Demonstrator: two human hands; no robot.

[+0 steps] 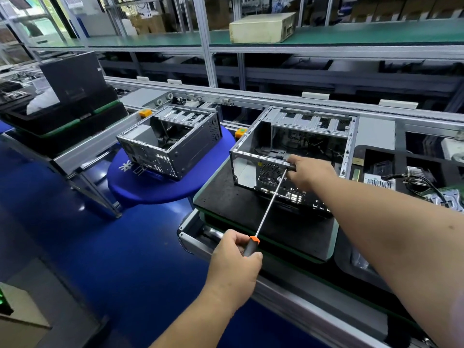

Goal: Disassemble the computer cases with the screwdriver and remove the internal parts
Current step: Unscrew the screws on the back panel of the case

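Note:
An open grey computer case (251, 169) lies on a black pallet (233, 202) on the conveyor, its side panel off and its rear panel facing me. My left hand (233, 262) grips the orange and grey handle of a long screwdriver (270, 204). The shaft runs up and to the right, and its tip meets the top rear rail of the case. My right hand (307, 172) holds that rail, fingers curled over the edge right beside the tip. A second open case (170, 141) stands on a round blue stool (153, 187) to the left.
A black monitor and trays (70, 101) sit at the far left on the conveyor. Removed boards and cables (414, 182) fill a tray at the right. A beige box (262, 27) rests on the green upper shelf. Blue floor (100, 247) lies below me.

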